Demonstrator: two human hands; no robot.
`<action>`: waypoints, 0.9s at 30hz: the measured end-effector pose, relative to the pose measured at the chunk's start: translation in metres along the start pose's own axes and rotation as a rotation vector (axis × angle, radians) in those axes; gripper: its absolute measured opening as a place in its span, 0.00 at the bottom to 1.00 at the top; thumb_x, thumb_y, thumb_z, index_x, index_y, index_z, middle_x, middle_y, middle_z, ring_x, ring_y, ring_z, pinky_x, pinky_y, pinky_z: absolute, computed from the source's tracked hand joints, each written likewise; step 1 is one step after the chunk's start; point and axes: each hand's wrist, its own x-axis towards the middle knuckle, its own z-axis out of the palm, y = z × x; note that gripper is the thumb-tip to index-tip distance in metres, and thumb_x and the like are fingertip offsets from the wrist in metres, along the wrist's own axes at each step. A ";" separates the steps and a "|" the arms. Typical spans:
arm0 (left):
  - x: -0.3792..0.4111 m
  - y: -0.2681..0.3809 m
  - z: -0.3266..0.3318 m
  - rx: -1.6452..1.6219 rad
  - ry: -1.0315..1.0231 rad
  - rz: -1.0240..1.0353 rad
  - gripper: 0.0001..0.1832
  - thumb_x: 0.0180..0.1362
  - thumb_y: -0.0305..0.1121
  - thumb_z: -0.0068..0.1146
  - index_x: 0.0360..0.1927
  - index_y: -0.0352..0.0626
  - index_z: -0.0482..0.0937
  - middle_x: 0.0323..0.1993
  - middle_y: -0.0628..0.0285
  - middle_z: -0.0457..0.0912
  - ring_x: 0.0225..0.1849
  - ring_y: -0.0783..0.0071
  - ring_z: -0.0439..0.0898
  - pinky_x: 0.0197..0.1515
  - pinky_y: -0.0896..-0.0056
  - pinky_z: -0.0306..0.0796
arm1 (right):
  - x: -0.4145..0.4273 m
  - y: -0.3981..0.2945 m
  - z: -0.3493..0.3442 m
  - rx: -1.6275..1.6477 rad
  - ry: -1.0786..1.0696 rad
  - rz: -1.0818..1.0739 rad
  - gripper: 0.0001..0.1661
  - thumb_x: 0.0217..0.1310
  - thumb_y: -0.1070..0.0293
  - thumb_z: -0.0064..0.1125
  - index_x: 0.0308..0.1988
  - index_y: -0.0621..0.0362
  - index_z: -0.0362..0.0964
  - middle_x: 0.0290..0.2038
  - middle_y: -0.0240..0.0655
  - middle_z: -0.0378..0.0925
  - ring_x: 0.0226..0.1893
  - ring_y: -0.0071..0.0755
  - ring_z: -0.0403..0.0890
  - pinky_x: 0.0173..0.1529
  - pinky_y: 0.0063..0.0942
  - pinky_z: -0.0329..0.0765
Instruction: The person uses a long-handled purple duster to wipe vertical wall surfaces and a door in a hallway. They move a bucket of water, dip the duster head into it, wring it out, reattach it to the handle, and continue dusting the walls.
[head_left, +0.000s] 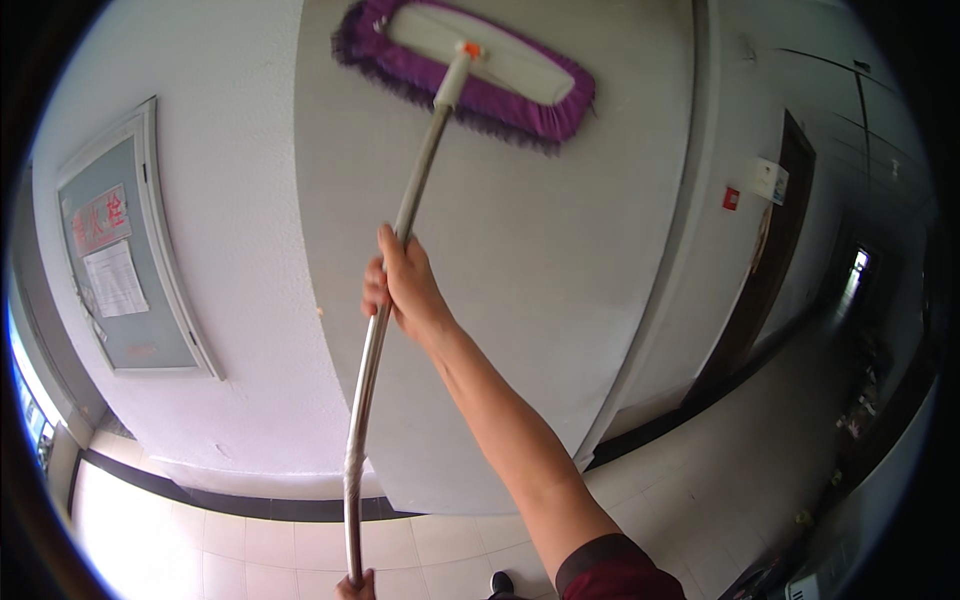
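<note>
A flat mop with a purple fringed microfibre head (517, 105) is raised high at the top of the view, over a grey wall panel (510, 300). Its white plate and orange-marked joint face me. From the joint a metal pole (365, 375) runs down towards me, partly wrapped in clear plastic low down. My right hand (405, 281) is closed round the pole's upper half, arm stretched out. Down at the bottom edge my left hand (355, 587) grips the pole's lower end; only part of this hand shows.
To the left, a wall cabinet (124, 255) bears red writing and a paper sheet. A red wall box (731, 198), a white box (770, 180) and a dark doorway (750, 300) are at right, beside a dim corridor. Pale floor tiles (450, 544) and a dark shoe (502, 582) lie below.
</note>
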 end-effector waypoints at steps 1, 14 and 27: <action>0.002 0.013 0.007 -0.041 -0.041 0.007 0.25 0.53 0.49 0.55 0.11 0.40 0.67 0.06 0.74 0.59 0.08 0.79 0.57 0.09 0.73 0.49 | 0.009 0.002 0.002 -0.052 0.012 -0.045 0.18 0.63 0.53 0.41 0.28 0.51 0.47 0.14 0.25 0.55 0.10 0.19 0.56 0.15 0.25 0.63; -0.201 -0.231 -0.073 0.298 -0.181 -0.538 0.25 0.51 0.47 0.58 0.14 0.34 0.72 0.10 0.67 0.68 0.13 0.80 0.63 0.13 0.70 0.55 | -0.223 0.310 -0.025 0.076 0.166 0.613 0.21 0.61 0.54 0.46 0.25 0.56 0.53 0.13 0.27 0.56 0.10 0.24 0.63 0.17 0.30 0.69; -0.002 -0.041 0.000 0.230 -0.109 -0.262 0.27 0.46 0.53 0.56 0.17 0.32 0.75 0.11 0.45 0.71 0.18 0.50 0.76 0.21 0.57 0.65 | 0.002 0.124 0.022 -0.247 0.090 -0.003 0.20 0.63 0.53 0.41 0.25 0.54 0.52 0.12 0.25 0.57 0.07 0.18 0.60 0.12 0.22 0.66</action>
